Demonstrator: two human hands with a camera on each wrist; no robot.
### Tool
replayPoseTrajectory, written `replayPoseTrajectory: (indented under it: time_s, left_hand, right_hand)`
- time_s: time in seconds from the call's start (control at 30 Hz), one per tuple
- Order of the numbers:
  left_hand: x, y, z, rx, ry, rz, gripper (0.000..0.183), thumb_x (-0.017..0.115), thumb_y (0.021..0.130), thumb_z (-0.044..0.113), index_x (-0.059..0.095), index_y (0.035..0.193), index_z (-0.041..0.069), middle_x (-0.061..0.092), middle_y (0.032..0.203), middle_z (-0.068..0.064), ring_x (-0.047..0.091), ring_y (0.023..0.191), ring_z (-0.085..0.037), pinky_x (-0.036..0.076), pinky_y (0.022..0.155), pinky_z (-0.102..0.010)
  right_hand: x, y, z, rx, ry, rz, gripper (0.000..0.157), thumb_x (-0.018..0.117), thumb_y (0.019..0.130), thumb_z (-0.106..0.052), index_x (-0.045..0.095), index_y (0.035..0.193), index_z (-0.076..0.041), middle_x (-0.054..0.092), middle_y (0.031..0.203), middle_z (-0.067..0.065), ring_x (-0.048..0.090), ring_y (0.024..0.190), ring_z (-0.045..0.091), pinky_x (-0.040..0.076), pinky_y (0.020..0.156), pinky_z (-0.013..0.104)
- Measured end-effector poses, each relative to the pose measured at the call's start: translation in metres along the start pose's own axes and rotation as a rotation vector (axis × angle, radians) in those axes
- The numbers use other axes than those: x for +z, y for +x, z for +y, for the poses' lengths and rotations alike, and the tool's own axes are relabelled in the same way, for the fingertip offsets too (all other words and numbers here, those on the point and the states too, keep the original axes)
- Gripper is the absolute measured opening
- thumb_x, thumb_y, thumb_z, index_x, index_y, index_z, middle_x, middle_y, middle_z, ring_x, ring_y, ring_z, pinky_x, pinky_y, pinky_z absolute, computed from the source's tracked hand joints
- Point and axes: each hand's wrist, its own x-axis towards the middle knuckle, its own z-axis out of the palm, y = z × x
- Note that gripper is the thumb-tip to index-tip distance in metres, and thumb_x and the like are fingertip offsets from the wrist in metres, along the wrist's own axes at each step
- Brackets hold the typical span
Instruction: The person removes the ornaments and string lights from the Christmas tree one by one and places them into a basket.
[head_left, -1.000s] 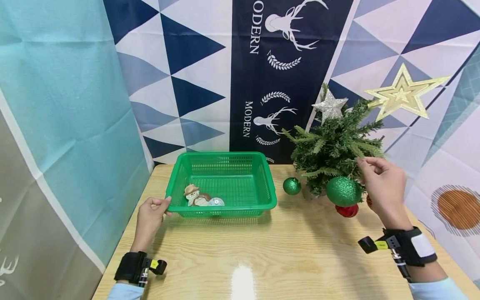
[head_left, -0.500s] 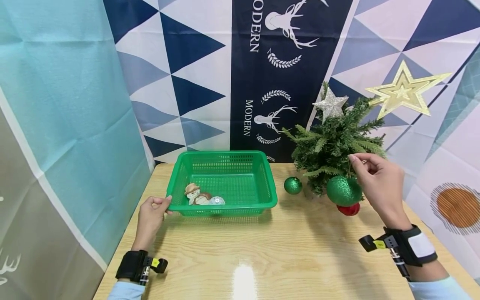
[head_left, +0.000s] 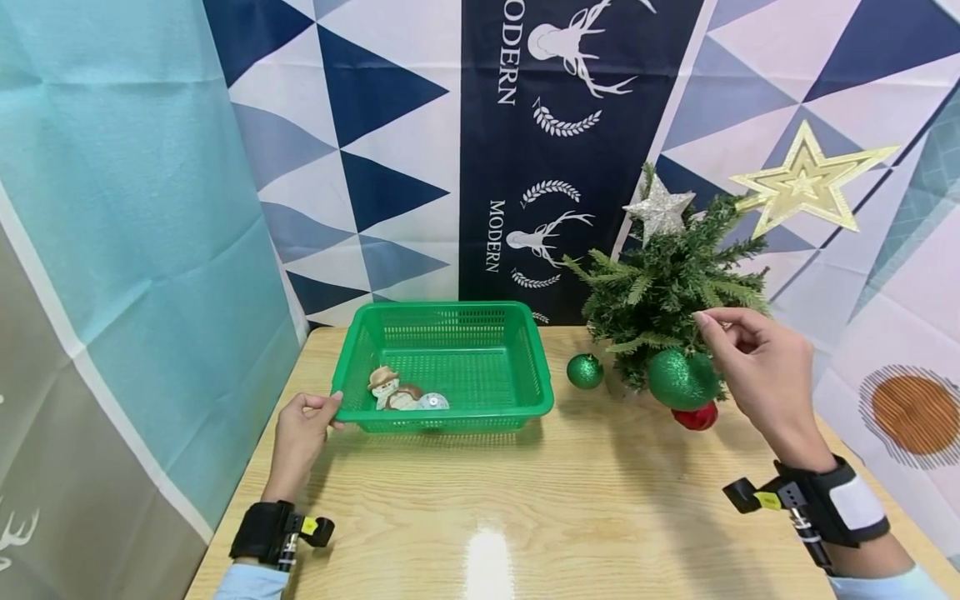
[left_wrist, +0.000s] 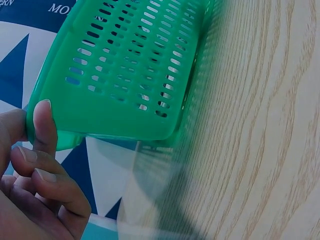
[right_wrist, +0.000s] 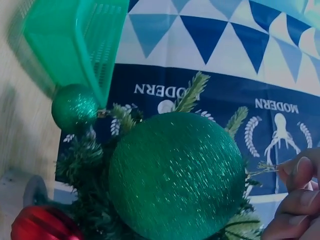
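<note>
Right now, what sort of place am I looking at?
Probably an indoor tabletop set: creased, blue-and-white patterned fabric hangings behind a pale wood-grain table, which bears a small green artificial Christmas tree.

Looks like recording booth: printed fabric backdrops hung around wood-grain table, cameras strapped to wrists.

On the navy wall panel we read "MODERN" sideways, twice, the upper one cropped in the head view.
</note>
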Motion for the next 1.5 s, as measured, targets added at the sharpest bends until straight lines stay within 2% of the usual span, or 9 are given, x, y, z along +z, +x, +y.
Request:
replayPoseTrajectory:
  time_s: [0.2,0.4,0.6,0.77,0.93,1.07,1.23,1.33,1.5]
  left_hand:
    - [-0.002,0.000,-0.001,-0.002,-0.008,-0.002,0.039,0.065,0.103,0.038,0.054,0.105,0.001,0.074,0.077,-0.013,0.048,0.052,-0.021,0.035,0.050,-0.028]
    - [-0.002,0.000,-0.001,0.001,-0.008,0.001,0.039,0.065,0.103,0.038,0.055,0.104,0.001,0.073,0.073,-0.010,0.043,0.049,-0.014,0.033,0.049,-0.028]
    - [-0.002,0.000,-0.001,0.000,0.002,0.002,0.038,0.065,0.103,0.037,0.055,0.104,0.001,0.074,0.075,-0.012,0.041,0.047,-0.012,0.032,0.048,-0.027]
    - [-0.003,-0.002,0.000,-0.002,0.011,-0.005,0.035,0.064,0.104,0.035,0.055,0.105,0.001,0.074,0.076,-0.013,0.042,0.048,-0.013,0.032,0.048,-0.028]
    - [-0.003,-0.002,0.001,0.006,0.019,-0.014,0.035,0.064,0.105,0.035,0.055,0.105,0.001,0.074,0.080,-0.018,0.046,0.051,-0.017,0.033,0.049,-0.029]
    - [-0.003,-0.002,0.000,0.012,0.012,-0.015,0.036,0.064,0.104,0.036,0.055,0.105,0.001,0.073,0.083,-0.021,0.049,0.053,-0.022,0.033,0.049,-0.029]
    - [-0.002,-0.002,0.000,0.011,0.010,-0.018,0.037,0.064,0.104,0.037,0.055,0.106,0.001,0.073,0.084,-0.021,0.046,0.051,-0.017,0.033,0.050,-0.029]
    - [-0.002,-0.001,-0.001,0.009,0.010,-0.016,0.037,0.064,0.104,0.037,0.055,0.106,0.001,0.073,0.083,-0.020,0.045,0.051,-0.016,0.034,0.050,-0.029]
    - [-0.002,-0.001,-0.001,0.014,0.003,-0.015,0.037,0.064,0.104,0.037,0.054,0.105,0.001,0.073,0.083,-0.020,0.049,0.054,-0.026,0.034,0.051,-0.030]
  right_hand:
    - [0.003,0.000,-0.013,-0.035,0.028,-0.016,0.013,0.072,0.099,-0.014,0.078,0.107,-0.006,0.055,0.060,0.001,0.040,0.049,0.006,0.029,0.053,0.022]
    - [0.007,-0.002,-0.023,-0.082,0.031,-0.037,0.010,0.074,0.098,-0.014,0.079,0.105,-0.009,0.052,0.059,0.001,0.039,0.051,0.007,0.029,0.054,0.023]
    - [0.014,-0.003,-0.029,-0.133,0.046,-0.066,0.009,0.073,0.098,-0.013,0.079,0.104,-0.011,0.051,0.057,-0.001,0.036,0.048,0.006,0.028,0.054,0.023]
    - [0.020,-0.005,-0.033,-0.138,0.050,-0.093,0.009,0.072,0.099,-0.014,0.078,0.105,-0.012,0.051,0.058,-0.002,0.035,0.047,0.007,0.028,0.051,0.025]
    - [0.026,-0.007,-0.036,-0.145,0.049,-0.124,0.010,0.070,0.101,-0.016,0.077,0.107,-0.012,0.055,0.059,-0.004,0.042,0.046,0.008,0.027,0.047,0.026]
    - [0.031,-0.007,-0.038,-0.159,0.046,-0.133,0.011,0.070,0.101,-0.017,0.077,0.108,-0.013,0.055,0.059,-0.006,0.040,0.044,0.008,0.026,0.045,0.027]
    - [0.037,-0.006,-0.040,-0.189,0.038,-0.137,0.010,0.070,0.101,-0.017,0.077,0.108,-0.015,0.057,0.059,-0.006,0.043,0.045,0.006,0.027,0.046,0.025]
    - [0.042,-0.006,-0.042,-0.204,0.043,-0.143,0.011,0.070,0.101,-0.016,0.077,0.109,-0.016,0.057,0.059,-0.005,0.045,0.046,0.006,0.031,0.051,0.023]
    - [0.049,-0.006,-0.046,-0.209,0.054,-0.159,0.011,0.069,0.101,-0.017,0.077,0.109,-0.016,0.054,0.060,-0.008,0.041,0.048,0.008,0.031,0.053,0.024]
